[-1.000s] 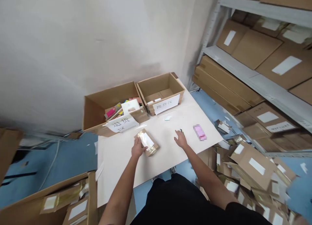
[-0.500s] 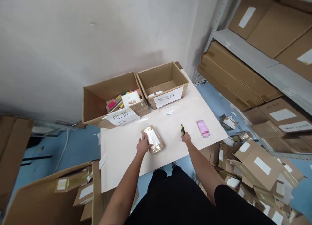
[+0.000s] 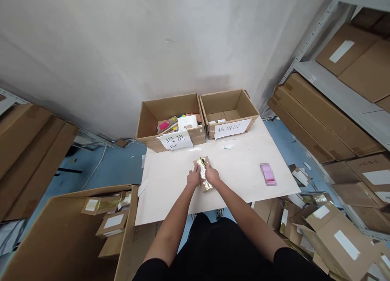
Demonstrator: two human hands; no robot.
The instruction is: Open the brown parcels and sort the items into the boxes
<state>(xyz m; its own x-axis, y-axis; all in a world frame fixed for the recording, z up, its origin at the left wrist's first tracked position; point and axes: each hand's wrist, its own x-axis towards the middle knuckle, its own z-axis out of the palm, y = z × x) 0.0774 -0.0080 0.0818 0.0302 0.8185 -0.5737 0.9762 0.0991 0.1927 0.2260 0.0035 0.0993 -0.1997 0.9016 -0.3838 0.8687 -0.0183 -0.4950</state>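
A small cardboard box (image 3: 207, 186) sealed with shiny tape lies on the white tabletop (image 3: 240, 161), close to its front edge. Fingers of my left hand (image 3: 194, 178) grip the box along its left side. My right hand (image 3: 212, 175) is wrapped around a black and yellow box cutter (image 3: 203, 162), whose tip is over the far end of the taped face. Whether the blade touches the tape I cannot tell. Both hands cover part of the box.
Behind stand two open cartons with paper signs: the left carton (image 3: 149, 143) holds several small packages, the right carton (image 3: 231, 95) a few white items. A blurred pink item (image 3: 268, 174) lies at right. A large carton (image 3: 131, 216) of parcels stands left; discarded boxes (image 3: 332, 228) are heaped right.
My right hand has brought the box cutter leftward from the tabletop onto the box. The box is turned more upright in view, with my left hand still on it. The camera view has shifted.
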